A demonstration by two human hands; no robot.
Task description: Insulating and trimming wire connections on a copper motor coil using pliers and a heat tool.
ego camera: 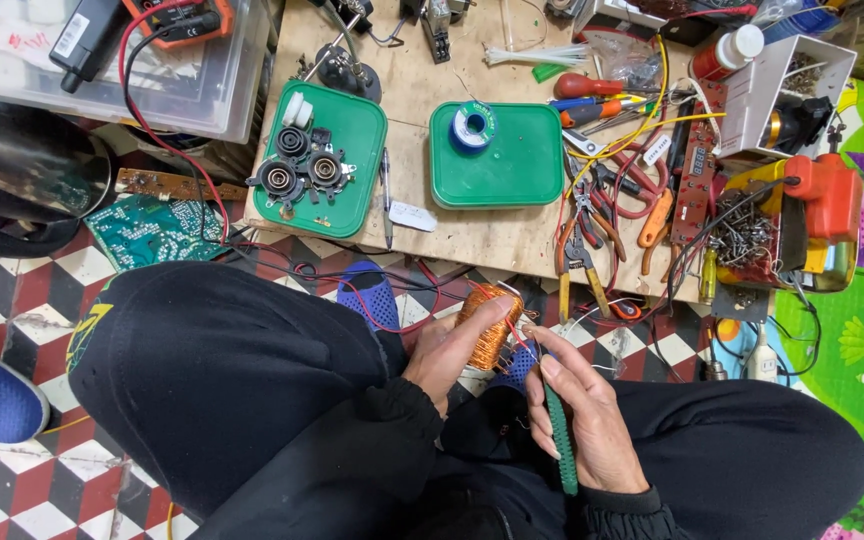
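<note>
At the far left a clear plastic storage box [152, 85] sits with a black and orange meter [177, 18] on its lid, red and black leads trailing down past a green circuit board [147, 232] on the chequered floor. On the low wooden board [422, 215], a green tray lid [357, 150] carries black round coil parts, and a second green lid [512, 165] bears a small solder spool [472, 125]. A pen lies between them. Further right, pliers and cutters [587, 250] with orange and yellow handles lie tangled in red wires near the board's front edge, just above the hands.

The left hand [452, 350] is curled around a copper wire coil [489, 322], thumb across its top. The coil is bright orange-copper, tightly wound, roughly cylindrical, held over the person's lap, between the knees in black trousers. The right hand [587, 410] pinches a green-handled tool [558, 440], its tip against the coil's side.

A red bottle with white cap [727, 52] and a white open carton [787, 90] stand at the upper right.
</note>
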